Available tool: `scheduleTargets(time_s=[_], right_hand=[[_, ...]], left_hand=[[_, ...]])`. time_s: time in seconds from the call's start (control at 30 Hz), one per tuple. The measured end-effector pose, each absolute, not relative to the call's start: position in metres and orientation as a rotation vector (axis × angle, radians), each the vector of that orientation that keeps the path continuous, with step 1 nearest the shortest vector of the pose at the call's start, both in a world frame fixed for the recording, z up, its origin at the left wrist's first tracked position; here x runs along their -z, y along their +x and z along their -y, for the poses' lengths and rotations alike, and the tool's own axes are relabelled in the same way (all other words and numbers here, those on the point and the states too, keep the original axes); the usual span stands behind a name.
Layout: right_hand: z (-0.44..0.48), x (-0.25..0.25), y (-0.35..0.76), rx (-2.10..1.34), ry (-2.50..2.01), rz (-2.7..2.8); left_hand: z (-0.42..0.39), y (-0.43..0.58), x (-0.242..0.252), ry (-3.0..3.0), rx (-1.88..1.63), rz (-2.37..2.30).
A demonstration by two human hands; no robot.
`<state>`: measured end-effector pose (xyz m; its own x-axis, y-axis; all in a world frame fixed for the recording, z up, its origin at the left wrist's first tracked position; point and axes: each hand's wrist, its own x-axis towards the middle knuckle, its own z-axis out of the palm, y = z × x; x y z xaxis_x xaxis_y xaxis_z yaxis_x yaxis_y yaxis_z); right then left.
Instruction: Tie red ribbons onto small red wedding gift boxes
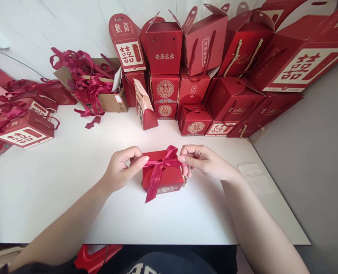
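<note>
A small red gift box (169, 177) sits on the white table (72, 198) in front of me, with a dark red satin ribbon (159, 167) tied in a bow on its top and one tail hanging down its front. My left hand (121, 167) pinches the bow's left loop. My right hand (200, 160) pinches the right loop at the box's upper right corner. Both hands are closed on the ribbon.
Stacked red gift boxes and rope-handled bags (203, 76) line the back of the table. A cardboard box (108, 99) full of loose ribbons stands back left. More ribboned red boxes (23, 131) lie at the far left. The table's right edge (277, 190) drops to grey floor.
</note>
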<state>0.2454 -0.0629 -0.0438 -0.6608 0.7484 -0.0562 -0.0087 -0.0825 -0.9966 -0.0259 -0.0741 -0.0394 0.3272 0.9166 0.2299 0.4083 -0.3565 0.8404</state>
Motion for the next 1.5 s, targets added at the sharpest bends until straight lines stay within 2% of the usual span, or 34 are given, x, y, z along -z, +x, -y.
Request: scheduleTargets(time_s=[0.13, 0.4, 0.6, 0.8, 0.87, 1.37, 1.5], right_hand=[[0.063, 0.052, 0.241, -1.718, -0.814, 1.688], [0.064, 0.051, 0.238, -1.598, -0.819, 1.846], [0.062, 0.048, 0.245, -1.502, -0.883, 1.969], [0.068, 0.038, 0.235, -0.816, -1.015, 1.845], [0.074, 0.033, 0.224, -0.734, -0.972, 1.867], [0.074, 0.040, 0.192, -0.813, -0.958, 2.113], [0.075, 0.038, 0.208, -1.083, -0.894, 1.944]], left_hand=[[0.071, -0.025, 0.045, 1.751, -0.888, -1.289], [0.071, -0.017, 0.043, 1.343, -0.818, -1.250], [0.068, -0.023, 0.044, 1.326, -0.782, -1.184], [0.065, -0.035, 0.039, 1.497, -0.783, -1.147], [0.065, -0.035, 0.036, 1.547, -0.746, -1.140], [0.064, -0.030, 0.042, 1.495, -0.707, -1.213], [0.063, -0.033, 0.042, 1.529, -0.766, -1.187]])
